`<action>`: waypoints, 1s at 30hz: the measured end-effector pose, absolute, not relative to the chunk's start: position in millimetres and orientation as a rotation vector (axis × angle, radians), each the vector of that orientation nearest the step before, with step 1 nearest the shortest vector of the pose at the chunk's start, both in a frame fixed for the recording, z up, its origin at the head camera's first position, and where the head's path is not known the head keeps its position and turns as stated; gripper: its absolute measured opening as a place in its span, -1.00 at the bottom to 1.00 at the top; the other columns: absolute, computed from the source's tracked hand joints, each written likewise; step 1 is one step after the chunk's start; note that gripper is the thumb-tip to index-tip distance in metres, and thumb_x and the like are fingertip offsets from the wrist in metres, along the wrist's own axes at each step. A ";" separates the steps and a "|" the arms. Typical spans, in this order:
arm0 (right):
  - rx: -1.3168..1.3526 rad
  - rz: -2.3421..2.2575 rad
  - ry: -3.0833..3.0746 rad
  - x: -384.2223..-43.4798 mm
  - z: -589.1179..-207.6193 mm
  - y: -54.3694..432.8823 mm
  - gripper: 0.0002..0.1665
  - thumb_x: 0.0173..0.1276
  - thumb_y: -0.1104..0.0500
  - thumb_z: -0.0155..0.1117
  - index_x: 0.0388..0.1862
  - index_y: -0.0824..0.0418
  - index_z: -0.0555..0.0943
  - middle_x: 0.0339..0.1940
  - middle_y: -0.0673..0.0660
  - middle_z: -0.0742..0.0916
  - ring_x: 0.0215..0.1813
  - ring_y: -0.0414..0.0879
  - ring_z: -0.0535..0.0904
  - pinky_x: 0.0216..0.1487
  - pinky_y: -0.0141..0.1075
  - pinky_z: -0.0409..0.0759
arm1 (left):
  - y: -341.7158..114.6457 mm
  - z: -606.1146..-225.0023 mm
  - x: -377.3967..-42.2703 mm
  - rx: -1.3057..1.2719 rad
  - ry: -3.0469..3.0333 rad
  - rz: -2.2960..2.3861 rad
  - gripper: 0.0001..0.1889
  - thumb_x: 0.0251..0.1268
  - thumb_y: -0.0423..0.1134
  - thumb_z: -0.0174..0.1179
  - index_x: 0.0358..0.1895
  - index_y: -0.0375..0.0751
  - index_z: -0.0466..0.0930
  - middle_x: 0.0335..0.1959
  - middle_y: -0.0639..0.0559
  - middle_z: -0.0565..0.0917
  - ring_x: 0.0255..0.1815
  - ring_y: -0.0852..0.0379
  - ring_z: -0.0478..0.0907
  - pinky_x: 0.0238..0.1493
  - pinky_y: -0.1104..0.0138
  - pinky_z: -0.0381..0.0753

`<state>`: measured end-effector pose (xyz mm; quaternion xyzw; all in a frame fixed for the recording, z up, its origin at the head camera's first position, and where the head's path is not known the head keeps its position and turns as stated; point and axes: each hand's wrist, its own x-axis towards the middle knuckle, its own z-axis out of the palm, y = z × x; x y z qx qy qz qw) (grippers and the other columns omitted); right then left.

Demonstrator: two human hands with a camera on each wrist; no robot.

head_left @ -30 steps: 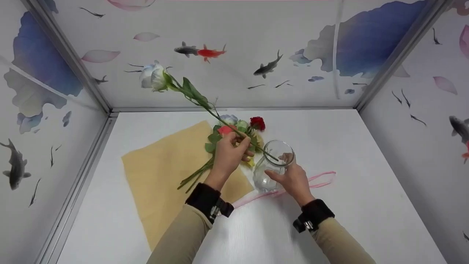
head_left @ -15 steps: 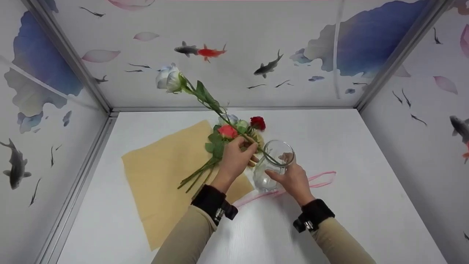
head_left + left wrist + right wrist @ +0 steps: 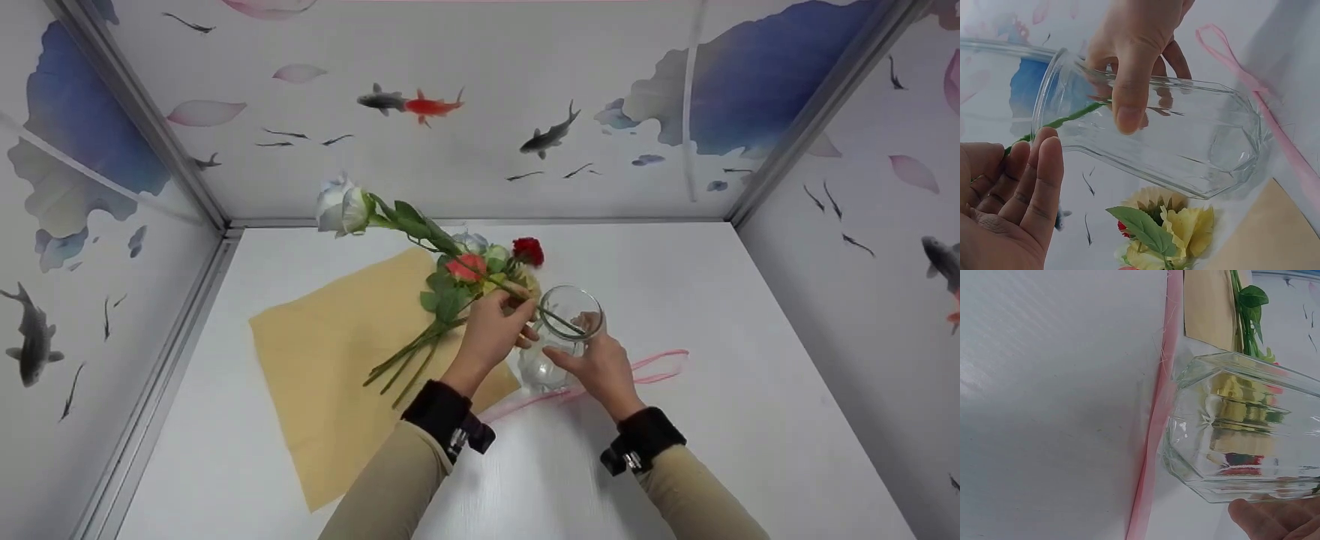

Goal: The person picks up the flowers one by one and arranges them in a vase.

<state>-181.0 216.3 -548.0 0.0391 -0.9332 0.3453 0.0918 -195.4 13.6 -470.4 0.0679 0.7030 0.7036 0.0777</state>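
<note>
My left hand (image 3: 496, 330) pinches the green stem of a white rose (image 3: 345, 208), whose bloom leans out to the upper left. The stem's lower end (image 3: 1075, 116) passes through the mouth of a clear glass vase (image 3: 1185, 135) and lies inside its upper part. With thumb and fingers on either side, my right hand (image 3: 600, 369) grips the vase near its neck. In the right wrist view the faceted base of the vase (image 3: 1196, 433) shows beside a pink ribbon (image 3: 1154, 439). The left fingertips (image 3: 1050, 146) are right at the vase's rim.
Several flowers, with a red bloom (image 3: 528, 252) and a coral rose (image 3: 466, 268) among them, lie behind the left hand. Their stems cross a sheet of brown paper (image 3: 337, 375). The pink ribbon's loop (image 3: 664, 365) is right of the vase. Printed walls (image 3: 480, 172) enclose the white table.
My left hand has moved right and slightly down toward the vase, carrying the rose. Its stem reaches further past the rim and its bloom has sunk lower. The right hand has stayed put.
</note>
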 end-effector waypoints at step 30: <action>0.084 1.090 -2.803 -180.9 -546.0 215.6 -0.11 0.14 -0.09 0.62 0.25 0.18 0.30 0.25 0.37 0.65 0.22 0.30 0.63 0.17 0.17 0.58 | 5.0 -471.9 -204.2 0.156 1.906 2.389 -0.62 0.61 -0.03 0.07 0.22 -0.23 0.35 -0.16 -0.40 0.64 -0.53 -0.04 0.71 -0.37 0.14 0.75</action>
